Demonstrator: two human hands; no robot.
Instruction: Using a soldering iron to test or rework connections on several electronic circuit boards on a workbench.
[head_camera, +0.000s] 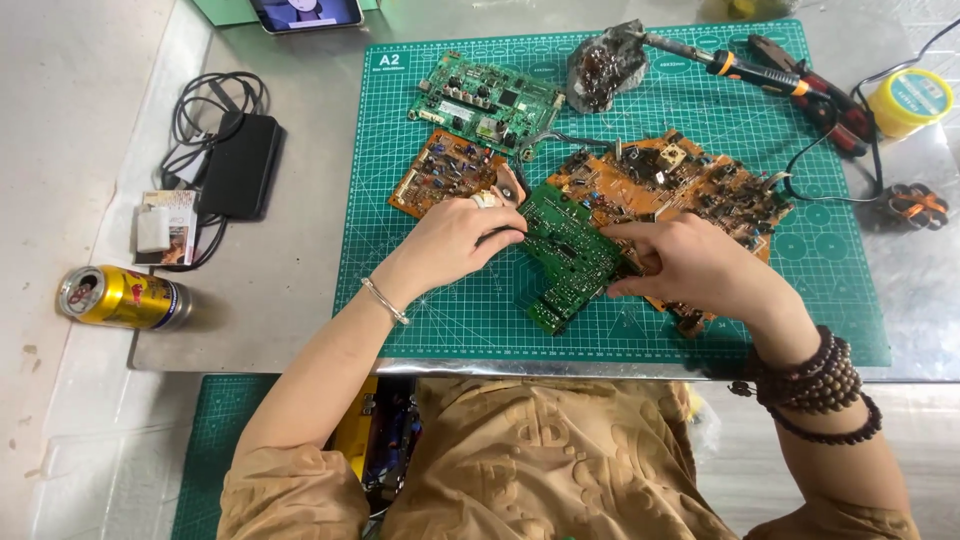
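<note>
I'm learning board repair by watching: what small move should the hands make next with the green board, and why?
Probably lift the dark green circuit board clear. The left hand and right hand both grip it, but it lies tilted over the large orange circuit board, whose components could snag it.

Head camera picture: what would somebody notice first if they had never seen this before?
Probably the green circuit board in the middle of the green cutting mat, with the left hand and the right hand both gripping it. Behind it lie orange-brown circuit boards crowded with parts. A soldering iron rests at the mat's far edge, and a gold drink can lies on its side far left.
</note>
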